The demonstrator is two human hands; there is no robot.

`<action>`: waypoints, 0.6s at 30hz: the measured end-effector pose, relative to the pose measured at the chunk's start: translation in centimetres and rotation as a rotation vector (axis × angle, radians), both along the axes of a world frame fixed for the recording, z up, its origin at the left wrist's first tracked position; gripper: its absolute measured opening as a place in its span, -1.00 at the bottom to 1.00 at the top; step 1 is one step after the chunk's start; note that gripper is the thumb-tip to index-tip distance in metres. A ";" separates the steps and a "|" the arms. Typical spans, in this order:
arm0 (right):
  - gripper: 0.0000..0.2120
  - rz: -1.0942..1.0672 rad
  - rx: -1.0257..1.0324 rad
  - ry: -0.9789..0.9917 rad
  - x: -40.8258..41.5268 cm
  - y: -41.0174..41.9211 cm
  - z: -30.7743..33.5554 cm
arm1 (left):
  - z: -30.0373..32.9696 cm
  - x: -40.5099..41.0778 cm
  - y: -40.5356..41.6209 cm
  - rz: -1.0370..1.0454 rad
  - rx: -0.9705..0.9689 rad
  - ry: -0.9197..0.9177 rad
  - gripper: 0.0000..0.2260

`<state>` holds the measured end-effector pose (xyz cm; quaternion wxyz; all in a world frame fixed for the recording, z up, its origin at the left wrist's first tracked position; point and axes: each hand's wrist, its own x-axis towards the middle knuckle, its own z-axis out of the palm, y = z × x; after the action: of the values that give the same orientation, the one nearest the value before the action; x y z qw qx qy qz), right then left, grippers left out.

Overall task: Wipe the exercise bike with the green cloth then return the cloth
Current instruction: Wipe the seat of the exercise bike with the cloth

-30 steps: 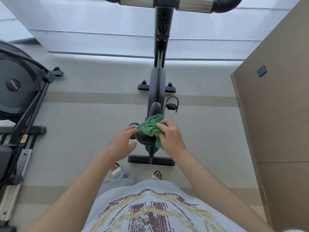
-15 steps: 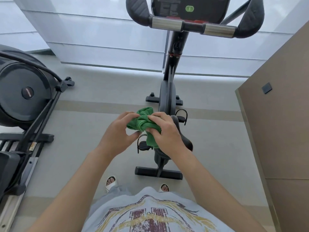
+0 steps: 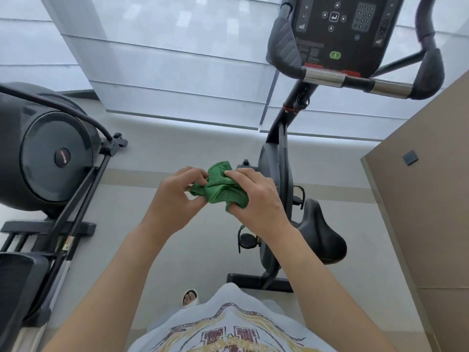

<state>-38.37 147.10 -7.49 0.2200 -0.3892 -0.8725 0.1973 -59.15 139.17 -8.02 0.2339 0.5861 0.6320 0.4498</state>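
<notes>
The green cloth [image 3: 220, 188] is being held bunched between both hands, in the air and clear of the exercise bike [image 3: 278, 179], whose frame is standing just to the right of it. The cloth is being pinched at its left edge by the curled fingers and thumb of the left hand [image 3: 175, 199], while its right side is being gripped by the right hand [image 3: 256, 199], whose fingers are being wrapped over the top of the folds. The two hands are being kept close together, with only the crumpled cloth between them.

The bike's black saddle [image 3: 321, 236] is being seen to the right of the cloth and nearer the person, apart from both hands. A pedal with a strap [image 3: 247, 241] is showing below the right wrist. Beyond the cloth and to its right, the bike's handlebars [image 3: 355, 81] and dark console [image 3: 347, 29] are being seen at the top of the view. The rear base bar of the bike [image 3: 258, 282] is resting on the pale floor [image 3: 177, 153].

Well to the left of the cloth, another dark exercise machine [image 3: 48, 158] is standing. To the right of the bike, a brown panel [image 3: 426, 199] is rising. One sandalled foot [image 3: 189, 297] and a printed grey shirt [image 3: 228, 334] are being seen below the cloth.
</notes>
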 end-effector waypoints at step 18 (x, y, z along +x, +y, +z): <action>-0.58 -0.103 -0.020 0.164 -6.7 4.6 4.4 | 3.1 -9.4 2.1 -0.014 0.058 0.066 -0.66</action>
<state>-45.06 151.71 -3.06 0.2964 -0.4182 -0.8284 0.2258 -68.55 141.29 -4.88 0.1991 0.6116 0.6218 0.4469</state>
